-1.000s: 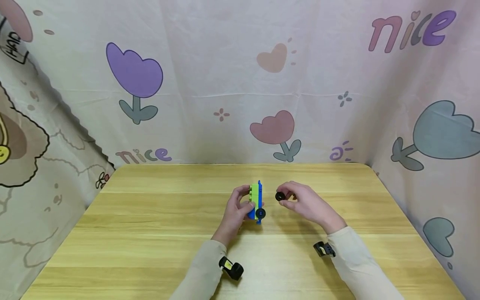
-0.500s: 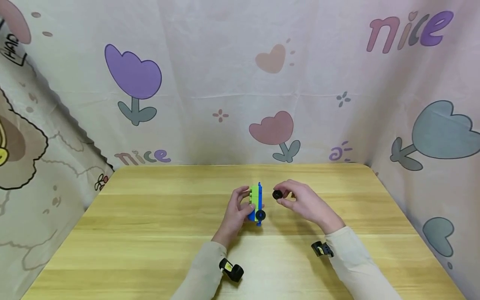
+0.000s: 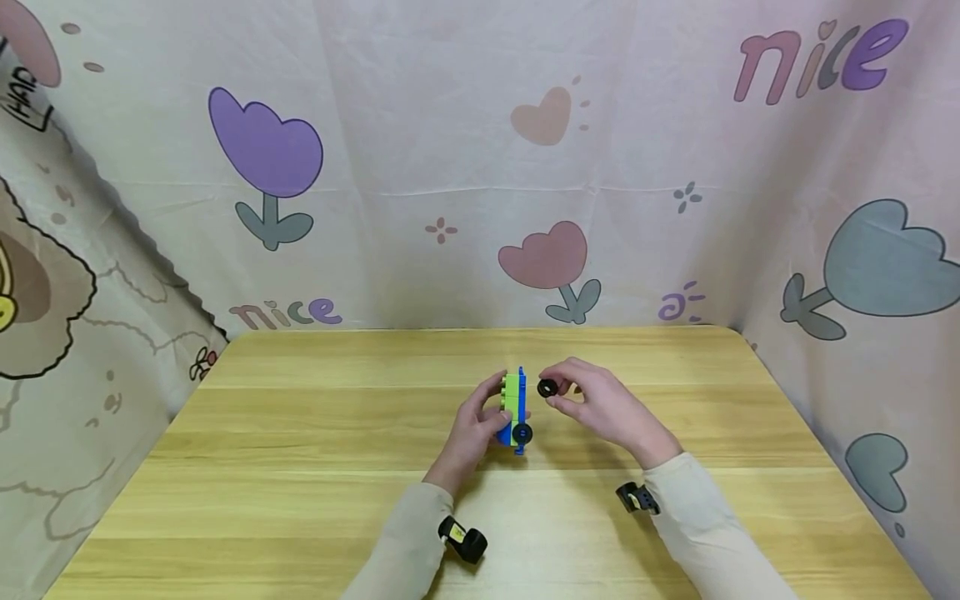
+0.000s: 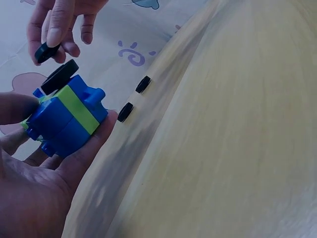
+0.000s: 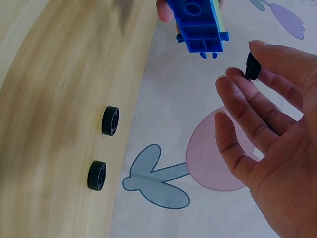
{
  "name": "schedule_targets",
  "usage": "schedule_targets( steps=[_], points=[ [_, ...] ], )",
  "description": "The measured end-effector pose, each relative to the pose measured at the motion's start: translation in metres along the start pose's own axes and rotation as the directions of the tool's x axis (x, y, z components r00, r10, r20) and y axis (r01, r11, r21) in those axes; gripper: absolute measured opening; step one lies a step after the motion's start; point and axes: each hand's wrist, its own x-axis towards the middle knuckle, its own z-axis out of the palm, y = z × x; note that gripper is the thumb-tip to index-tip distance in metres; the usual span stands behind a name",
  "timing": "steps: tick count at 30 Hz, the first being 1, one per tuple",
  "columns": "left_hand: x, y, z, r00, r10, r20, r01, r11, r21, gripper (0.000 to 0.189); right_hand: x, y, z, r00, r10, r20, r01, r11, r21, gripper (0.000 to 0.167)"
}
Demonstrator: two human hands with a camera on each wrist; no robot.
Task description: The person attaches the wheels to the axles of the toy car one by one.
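My left hand (image 3: 468, 429) grips a toy car (image 3: 512, 392) of green and blue building blocks, tipped on its side so its blue base faces right. One black wheel (image 4: 60, 76) is fitted at the car's near end. Between thumb and fingertips, my right hand (image 3: 609, 410) pinches a second black wheel (image 5: 253, 66), a short gap from the car's far end. The right wrist view shows the car's hollow blue underside (image 5: 198, 29) with bare axle pegs (image 5: 225, 36) at that end. Part of the car is hidden behind the left fingers.
Two more black wheels, one (image 5: 110, 120) beside the other (image 5: 96, 175), stand upright on the wooden table (image 3: 300, 433). In the head view they are hidden. A printed cloth (image 3: 412, 125) hangs behind the table and along its sides.
My right hand has moved slightly left with its wheel, narrowing the gap to the toy car. The left hand has barely moved and keeps its grip.
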Motion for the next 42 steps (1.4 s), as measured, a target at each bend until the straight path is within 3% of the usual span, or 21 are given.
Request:
schedule_targets(
  steps=[10, 19, 28, 42],
  points=[
    [0.001, -0.002, 0.003, 1.0, 0.005, -0.013, -0.005, 1.0, 0.01, 0.059, 0.005, -0.004, 0.004, 1.0, -0.023, 0.001, 0.023, 1.0, -0.011, 0.03],
    [-0.001, -0.004, 0.005, 0.999, -0.006, -0.052, 0.006, 1.0, 0.008, 0.057, 0.006, -0.004, 0.009, 0.995, -0.08, -0.063, 0.077, 0.996, -0.046, 0.03],
    [-0.001, -0.006, 0.006, 0.999, 0.016, -0.043, -0.015, 1.0, 0.01, 0.056, 0.008, -0.007, 0.012, 0.995, -0.085, -0.059, 0.079, 0.992, -0.103, 0.032],
    [-0.002, -0.006, 0.006, 1.0, -0.009, -0.021, 0.009, 1.0, 0.019, 0.058, 0.008, -0.01, 0.02, 0.997, -0.069, -0.047, 0.062, 0.99, -0.13, 0.03]
  ],
)
